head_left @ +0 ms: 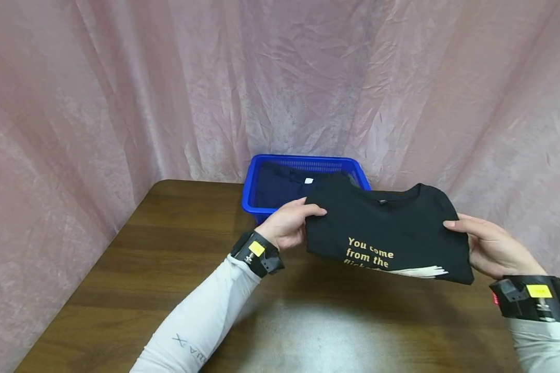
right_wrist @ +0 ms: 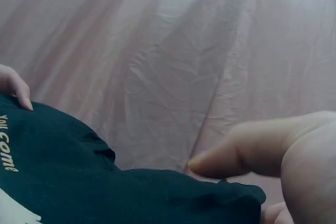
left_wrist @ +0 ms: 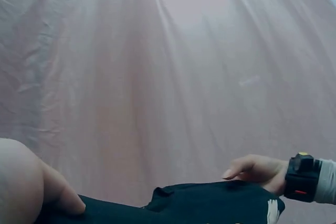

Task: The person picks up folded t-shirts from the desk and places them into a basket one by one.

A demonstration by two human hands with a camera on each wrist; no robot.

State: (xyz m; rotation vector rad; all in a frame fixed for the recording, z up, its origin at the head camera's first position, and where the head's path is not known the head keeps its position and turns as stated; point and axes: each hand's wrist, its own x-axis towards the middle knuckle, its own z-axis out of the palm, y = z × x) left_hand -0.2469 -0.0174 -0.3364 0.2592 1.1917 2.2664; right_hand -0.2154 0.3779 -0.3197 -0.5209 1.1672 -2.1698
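A folded black T-shirt (head_left: pixel 401 228) with yellow lettering and a white brush-like print is held up above the table, its collar toward the back. My left hand (head_left: pixel 289 223) grips its left side, thumb on top and fingers beneath. At the opposite side my right hand (head_left: pixel 494 243) pinches the edge the same way; in the right wrist view the thumb (right_wrist: pixel 236 150) lies over the cloth. Behind the shirt's left part stands a blue plastic basket (head_left: pixel 248 194), partly covered by it. Inside the basket lies a folded navy garment (head_left: pixel 280 184) with a white label.
The brown wooden table (head_left: pixel 168 269) reaches back to a pink curtain (head_left: pixel 205 103) that hangs around its far and left sides. The basket stands at the table's back edge, close to the curtain.
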